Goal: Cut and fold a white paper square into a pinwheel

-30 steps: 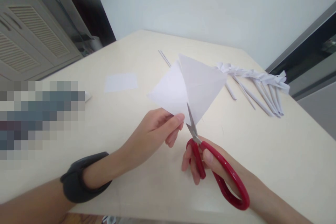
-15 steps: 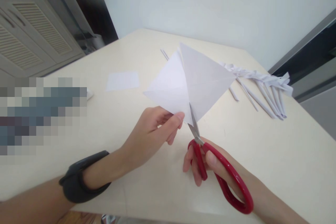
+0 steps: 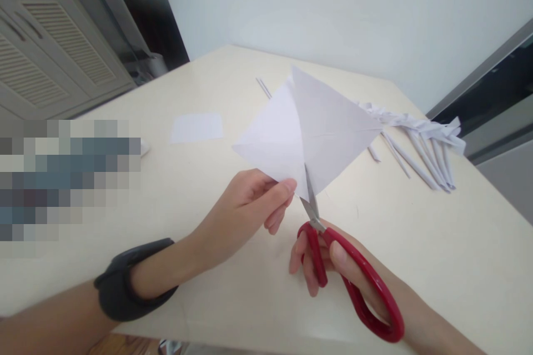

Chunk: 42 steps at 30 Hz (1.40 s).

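Note:
My left hand (image 3: 262, 199) pinches the near edge of a white sheet of paper (image 3: 339, 127) between thumb and fingers. The sheet is held above the table, its far part split into two flaps that angle away from each other. In my right hand (image 3: 322, 260) is a pair of scissors (image 3: 370, 280) with red handles, fingers and thumb through the loops. The scissor blades are partly apart, with the paper's near corner between them, just right of my left fingertips. A dark band (image 3: 135, 280) is on my left wrist.
Behind the sheet to the right lie a braided strip of white paper (image 3: 420, 121) and several rolled paper tubes (image 3: 416, 163). A small white paper piece (image 3: 197, 127) rests on the cream table (image 3: 241, 299) at left. A wall (image 3: 333, 16) stands beyond the far edge.
The paper and my left hand have shifted slightly right in view. The scissors stay at nearly the same place, with the blades still around the paper's corner.

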Motion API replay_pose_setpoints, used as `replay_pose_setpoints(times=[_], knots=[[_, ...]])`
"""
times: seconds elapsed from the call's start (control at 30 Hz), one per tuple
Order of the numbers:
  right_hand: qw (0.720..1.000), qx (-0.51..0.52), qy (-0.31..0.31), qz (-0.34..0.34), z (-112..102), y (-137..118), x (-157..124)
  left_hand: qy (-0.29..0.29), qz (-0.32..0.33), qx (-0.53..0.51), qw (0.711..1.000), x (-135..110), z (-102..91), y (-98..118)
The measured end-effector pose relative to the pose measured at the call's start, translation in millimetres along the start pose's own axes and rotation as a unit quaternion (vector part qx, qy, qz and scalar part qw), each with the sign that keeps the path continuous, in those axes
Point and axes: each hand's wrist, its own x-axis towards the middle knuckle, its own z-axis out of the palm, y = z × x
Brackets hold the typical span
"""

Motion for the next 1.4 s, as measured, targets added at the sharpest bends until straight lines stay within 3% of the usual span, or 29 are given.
replay_pose_setpoints(times=[0.27,0.57,0.77,1.03,1.4], knots=[[1.0,-0.009,0.006,-0.006,2.5,-0.2,0.6,-0.032,-0.014,-0.011,0.999,-1.5,-0.9,-2.6],[0.999,-0.027,0.032,-0.01,6.1,-11.2,0.3,0.002,-0.025,0.031,0.999,-4.2,0.4,-3.7],[0.999,-0.032,0.036,0.011,5.9,-29.4,-5.0,-0.012,-0.019,0.002,1.0,-2.8,3.2,-3.0],[0.999,-0.027,0.03,0.012,6.4,-29.2,-4.8,-0.044,-0.041,-0.064,0.996,-4.1,3.8,-3.6],[1.0,-0.009,0.027,0.012,7.1,-29.5,-4.9,-0.039,-0.066,-0.13,0.989,-4.8,6.4,-6.9]])
